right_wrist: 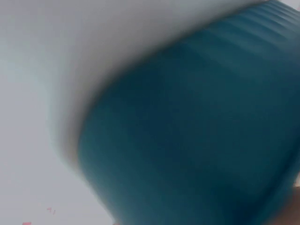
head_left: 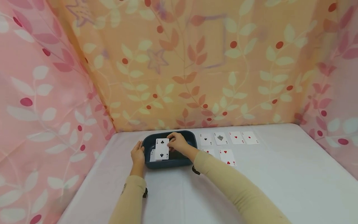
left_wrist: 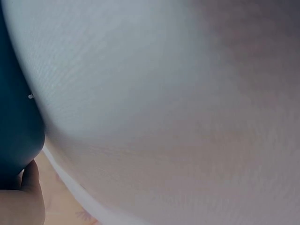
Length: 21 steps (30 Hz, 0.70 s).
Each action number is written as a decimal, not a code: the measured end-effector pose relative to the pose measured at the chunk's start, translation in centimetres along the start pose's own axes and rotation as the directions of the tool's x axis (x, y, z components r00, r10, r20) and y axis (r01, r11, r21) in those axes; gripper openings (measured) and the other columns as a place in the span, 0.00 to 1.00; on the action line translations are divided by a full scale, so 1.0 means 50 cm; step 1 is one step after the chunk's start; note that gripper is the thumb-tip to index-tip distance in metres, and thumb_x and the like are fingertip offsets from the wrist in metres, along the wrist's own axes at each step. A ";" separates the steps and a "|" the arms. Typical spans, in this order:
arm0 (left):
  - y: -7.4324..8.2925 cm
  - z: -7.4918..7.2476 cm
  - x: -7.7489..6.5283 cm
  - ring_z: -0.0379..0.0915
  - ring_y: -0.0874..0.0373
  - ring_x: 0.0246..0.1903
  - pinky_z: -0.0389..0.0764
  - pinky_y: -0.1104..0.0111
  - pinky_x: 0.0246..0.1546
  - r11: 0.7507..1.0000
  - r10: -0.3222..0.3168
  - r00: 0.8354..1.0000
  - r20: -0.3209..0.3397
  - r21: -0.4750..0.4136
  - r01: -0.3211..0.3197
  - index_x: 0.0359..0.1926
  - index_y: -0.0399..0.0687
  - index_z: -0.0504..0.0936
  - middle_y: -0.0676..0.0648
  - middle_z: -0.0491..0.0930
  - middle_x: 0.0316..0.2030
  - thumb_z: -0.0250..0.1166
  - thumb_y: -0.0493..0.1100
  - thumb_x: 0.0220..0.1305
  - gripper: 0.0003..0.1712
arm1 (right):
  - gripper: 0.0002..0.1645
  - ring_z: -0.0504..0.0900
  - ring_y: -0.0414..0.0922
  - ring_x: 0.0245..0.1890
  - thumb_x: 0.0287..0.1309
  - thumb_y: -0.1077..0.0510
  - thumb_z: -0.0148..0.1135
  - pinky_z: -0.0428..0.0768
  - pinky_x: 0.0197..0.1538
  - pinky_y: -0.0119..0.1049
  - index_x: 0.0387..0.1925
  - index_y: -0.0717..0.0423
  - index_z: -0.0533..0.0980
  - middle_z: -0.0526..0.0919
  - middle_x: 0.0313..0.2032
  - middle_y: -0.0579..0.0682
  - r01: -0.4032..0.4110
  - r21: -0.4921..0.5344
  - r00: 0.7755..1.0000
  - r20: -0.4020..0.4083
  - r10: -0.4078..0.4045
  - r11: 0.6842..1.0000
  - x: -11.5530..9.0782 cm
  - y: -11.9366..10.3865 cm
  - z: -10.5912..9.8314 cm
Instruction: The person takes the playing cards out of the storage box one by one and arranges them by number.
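Observation:
My right hand [head_left: 179, 143] pinches a playing card, the two of clubs [head_left: 162, 149], at its right edge. The card stands face toward me over a dark blue plastic bin [head_left: 170, 163]. At the bin's left end, my left hand [head_left: 137, 155] grips the rim. Another white card [head_left: 152, 155] shows inside the bin, partly covered by the two of clubs. In the left wrist view, a finger [left_wrist: 31, 176] touches the bin's corner [left_wrist: 18, 112]. The blurred outer wall of the bin [right_wrist: 187, 126] fills much of the right wrist view.
Right of the bin, a row holds the ace of clubs [head_left: 206, 140], ace of spades [head_left: 221, 138], ace of hearts [head_left: 237, 137] and ace of diamonds [head_left: 250, 137]. Nearer lie the two of hearts [head_left: 227, 157] and a partly hidden diamond card [head_left: 208, 151]. A white cloth [head_left: 279, 174] covers the table.

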<state>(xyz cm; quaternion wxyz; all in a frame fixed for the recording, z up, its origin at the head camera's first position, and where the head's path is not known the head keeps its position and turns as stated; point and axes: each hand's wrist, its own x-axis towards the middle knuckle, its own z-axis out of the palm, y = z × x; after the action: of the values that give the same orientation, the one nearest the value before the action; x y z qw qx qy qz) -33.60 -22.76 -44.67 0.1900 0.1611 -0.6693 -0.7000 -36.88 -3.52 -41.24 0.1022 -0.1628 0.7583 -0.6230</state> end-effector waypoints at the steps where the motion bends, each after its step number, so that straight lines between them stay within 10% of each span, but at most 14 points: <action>1: 0.001 -0.002 -0.001 0.50 0.46 0.70 0.53 0.61 0.70 1.000 0.001 1.000 0.003 -0.004 -0.001 0.70 0.27 0.54 0.33 0.57 0.69 0.42 0.25 0.69 0.29 | 0.20 0.78 0.42 0.19 0.56 0.74 0.61 0.83 0.28 0.38 0.51 0.70 0.73 0.82 0.26 0.55 -0.004 -0.003 1.000 -0.014 0.004 1.000 -0.002 -0.004 -0.006; 21: 0.009 -0.003 -0.001 0.49 0.52 0.71 0.52 0.64 0.69 0.997 -0.064 0.998 0.021 -0.034 0.065 0.72 0.31 0.52 0.38 0.56 0.71 0.41 0.27 0.72 0.29 | 0.21 0.78 0.41 0.18 0.57 0.73 0.60 0.85 0.30 0.39 0.53 0.71 0.72 0.83 0.27 0.54 -0.056 0.057 0.994 -0.087 0.061 0.997 -0.050 -0.018 -0.117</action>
<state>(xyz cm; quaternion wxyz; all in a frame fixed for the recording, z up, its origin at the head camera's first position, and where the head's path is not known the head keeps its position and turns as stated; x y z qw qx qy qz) -33.45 -22.86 -44.21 0.1636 0.1724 -0.6533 -0.7188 -36.55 2.61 -39.28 0.0912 -0.1098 0.7493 -0.6467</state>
